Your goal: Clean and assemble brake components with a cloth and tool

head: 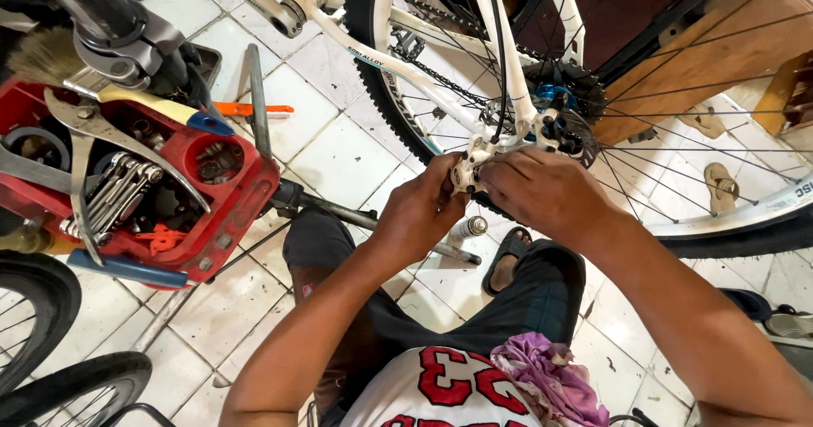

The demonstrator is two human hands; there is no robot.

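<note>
Head view shows my left hand [421, 209] and right hand [542, 191] both pinching the white brake caliper [471, 166] at twelve o'clock beside the rear wheel [677, 139], best held square to the rotor [576, 135].

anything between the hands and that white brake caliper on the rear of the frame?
Nothing visible. Left hand and right hand are both already on the white caliper at the frame's rear; the spokes lie behind it.

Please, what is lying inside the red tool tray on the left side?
Inside the red tool tray lie large pliers, a set of hex keys, a yellow-handled brush and small metal parts. What sits beneath these tools is covered.
</note>
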